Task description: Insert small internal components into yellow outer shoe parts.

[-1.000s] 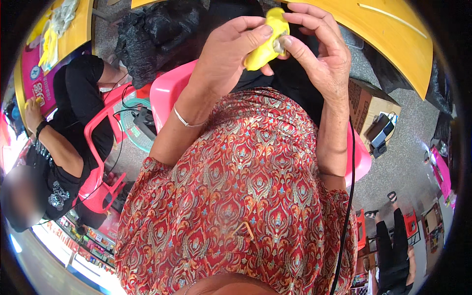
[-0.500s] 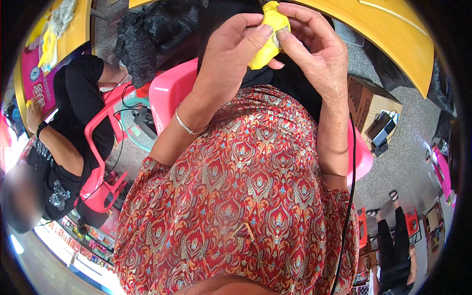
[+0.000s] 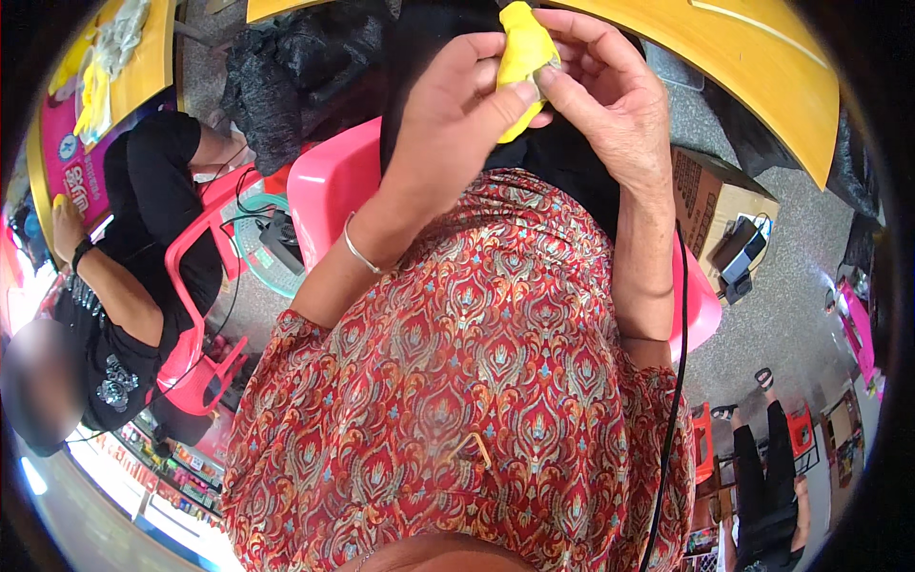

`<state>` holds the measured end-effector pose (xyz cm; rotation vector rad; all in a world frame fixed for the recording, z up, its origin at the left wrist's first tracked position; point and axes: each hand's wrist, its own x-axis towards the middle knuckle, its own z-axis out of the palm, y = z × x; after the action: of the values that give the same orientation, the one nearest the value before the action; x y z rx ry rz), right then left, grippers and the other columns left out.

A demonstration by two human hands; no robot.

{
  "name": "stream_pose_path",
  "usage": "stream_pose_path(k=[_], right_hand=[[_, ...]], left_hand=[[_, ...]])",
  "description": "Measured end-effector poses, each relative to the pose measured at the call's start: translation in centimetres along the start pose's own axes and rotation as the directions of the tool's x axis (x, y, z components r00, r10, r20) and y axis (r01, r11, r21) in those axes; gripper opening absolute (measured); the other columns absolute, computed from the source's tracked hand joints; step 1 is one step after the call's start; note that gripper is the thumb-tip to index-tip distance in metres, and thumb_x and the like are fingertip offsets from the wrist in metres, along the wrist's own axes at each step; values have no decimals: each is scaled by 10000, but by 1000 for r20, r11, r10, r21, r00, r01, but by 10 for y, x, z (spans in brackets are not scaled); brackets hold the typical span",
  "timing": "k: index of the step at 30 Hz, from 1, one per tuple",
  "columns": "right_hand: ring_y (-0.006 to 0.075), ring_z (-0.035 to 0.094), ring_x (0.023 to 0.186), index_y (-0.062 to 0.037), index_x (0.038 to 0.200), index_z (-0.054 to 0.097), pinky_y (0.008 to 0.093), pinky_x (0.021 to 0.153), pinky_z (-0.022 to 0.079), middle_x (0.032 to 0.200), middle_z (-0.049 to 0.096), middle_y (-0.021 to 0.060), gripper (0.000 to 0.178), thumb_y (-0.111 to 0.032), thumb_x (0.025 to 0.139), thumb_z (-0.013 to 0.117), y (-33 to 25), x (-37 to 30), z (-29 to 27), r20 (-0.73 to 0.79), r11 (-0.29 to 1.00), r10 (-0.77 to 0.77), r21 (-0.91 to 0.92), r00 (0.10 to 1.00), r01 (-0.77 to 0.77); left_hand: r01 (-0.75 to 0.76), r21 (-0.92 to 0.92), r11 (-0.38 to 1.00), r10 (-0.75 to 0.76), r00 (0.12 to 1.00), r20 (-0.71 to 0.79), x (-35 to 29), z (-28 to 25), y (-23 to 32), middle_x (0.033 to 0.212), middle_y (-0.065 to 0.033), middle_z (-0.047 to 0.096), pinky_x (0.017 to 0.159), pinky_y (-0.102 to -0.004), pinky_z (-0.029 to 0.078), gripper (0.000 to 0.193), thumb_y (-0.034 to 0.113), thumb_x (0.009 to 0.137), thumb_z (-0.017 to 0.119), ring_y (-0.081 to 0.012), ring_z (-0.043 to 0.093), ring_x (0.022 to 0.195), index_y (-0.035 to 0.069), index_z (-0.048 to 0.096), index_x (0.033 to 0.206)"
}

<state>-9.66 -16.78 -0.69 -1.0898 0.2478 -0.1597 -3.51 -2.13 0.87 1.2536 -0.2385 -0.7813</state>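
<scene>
Above my lap, near the top of the view, both hands hold a small, soft yellow piece [image 3: 525,48], long and rounded, with a dull greyish patch at its middle. My left hand [image 3: 448,114] pinches its lower left side, the thumb pressed flat on the front. On the other side my right hand [image 3: 610,100] grips it with the thumb at the greyish patch and the fingers curled behind. What the piece is made into cannot be told. The fingertips behind it are partly hidden.
A yellow-topped table [image 3: 753,67] curves across the far right. At left, another person in black sits on a pink chair [image 3: 191,324] by a table with yellow pieces [image 3: 93,95]. A cardboard box [image 3: 720,191] stands at right on the floor. A black cable [image 3: 679,381] hangs beside me.
The yellow piece has turned more upright, its top shifting slightly left. My left thumb has slid down and right along it, and its greyish patch now shows less.
</scene>
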Motion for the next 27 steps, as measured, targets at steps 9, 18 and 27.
stream_pose_path(k=[9, 18, 27], right_hand=[[106, 604, 882, 20, 1149, 603, 232, 811, 499, 956, 642, 53, 320, 12, 837, 674, 28, 3, -1, -155, 942, -224, -287, 962, 173], [108, 607, 895, 12, 1096, 641, 232, 826, 485, 964, 650, 45, 238, -27, 862, 668, 5, 6, -1, -129, 795, -338, -569, 932, 210], [243, 576, 1060, -106, 998, 715, 341, 874, 478, 1208, 564, 105, 273, -145, 732, 762, -17, -1, 8, 160, 599, -427, -687, 890, 412]], left_hand=[[132, -38, 991, -131, 991, 32, 3, -8, 0, 1102, -102, 602, 848, -298, 523, 349, 51, 918, 574, -157, 618, 945, -33, 439, 1229], [287, -342, 895, -224, 952, 210, 14, -13, 9, 1256, -169, 537, 996, -527, 437, 458, 178, 967, 495, -287, 552, 1152, -37, 379, 1355], [107, -599, 794, -35, 991, 130, 19, -14, 10, 1249, -205, 531, 1043, -440, 402, 428, 183, 965, 508, -303, 533, 1150, -63, 422, 1305]])
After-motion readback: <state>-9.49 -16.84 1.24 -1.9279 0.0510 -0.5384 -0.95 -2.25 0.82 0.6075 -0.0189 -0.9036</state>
